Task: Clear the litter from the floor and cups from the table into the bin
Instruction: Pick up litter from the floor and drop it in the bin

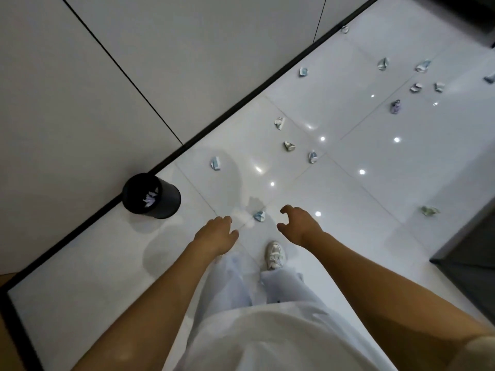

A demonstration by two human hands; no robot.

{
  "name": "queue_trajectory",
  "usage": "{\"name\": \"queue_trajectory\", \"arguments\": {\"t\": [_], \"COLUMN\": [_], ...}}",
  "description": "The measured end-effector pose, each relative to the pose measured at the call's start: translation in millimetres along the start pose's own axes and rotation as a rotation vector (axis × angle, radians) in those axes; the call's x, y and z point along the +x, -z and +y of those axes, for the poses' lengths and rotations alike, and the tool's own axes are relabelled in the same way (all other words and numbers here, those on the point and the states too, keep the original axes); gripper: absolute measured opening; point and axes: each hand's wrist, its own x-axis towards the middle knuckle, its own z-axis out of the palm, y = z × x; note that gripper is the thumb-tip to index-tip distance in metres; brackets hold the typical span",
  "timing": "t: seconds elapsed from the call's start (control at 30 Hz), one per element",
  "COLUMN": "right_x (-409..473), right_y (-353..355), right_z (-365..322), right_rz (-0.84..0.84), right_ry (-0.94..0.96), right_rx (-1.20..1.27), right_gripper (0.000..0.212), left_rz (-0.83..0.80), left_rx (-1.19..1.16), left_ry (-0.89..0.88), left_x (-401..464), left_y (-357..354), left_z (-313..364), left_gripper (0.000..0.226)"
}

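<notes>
Both hands, the left hand (218, 231) loosely curled and the right hand (296, 223) spread wide, are held empty around a crumpled paper (259, 216), right of the bin (151, 195).

The floor (348, 199) is glossy white tile with thin grey joints and bright light spots; the crumpled litter (259, 216) on it is pale blue and white, one far piece (395, 106) purple; the bin (151, 195) is black; trousers (281, 287) pale blue, shoe (274, 255) white
</notes>
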Motion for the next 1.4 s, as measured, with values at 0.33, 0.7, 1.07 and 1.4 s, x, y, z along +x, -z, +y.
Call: {"name": "queue_trajectory", "arguments": {"t": [0.33,0.7,1.07,1.4], "right_x": [60,166,337,456], "right_y": [-30,-100,-247,-359], "right_z": [-50,-37,49,115], "right_rz": [0.049,0.133,0.096,0.041], "right_ry": [-0.264,-0.425,-0.462,-0.442], "right_rx": [0.314,0.480,0.505,0.368], "right_gripper": [0.054,0.053,0.055,0.062], "left_rz": [-0.102,-0.143,-0.136,-0.139], "left_rx": [0.066,-0.058,-0.237,-0.375], "left_ry": [-0.126,-0.117,-0.019,0.047], "left_x": [75,191,353,486], "left_y": [43,25,-101,-190], "left_z": [-53,-91,-138,-190], "left_gripper": [0.035,0.031,0.035,0.036]}}
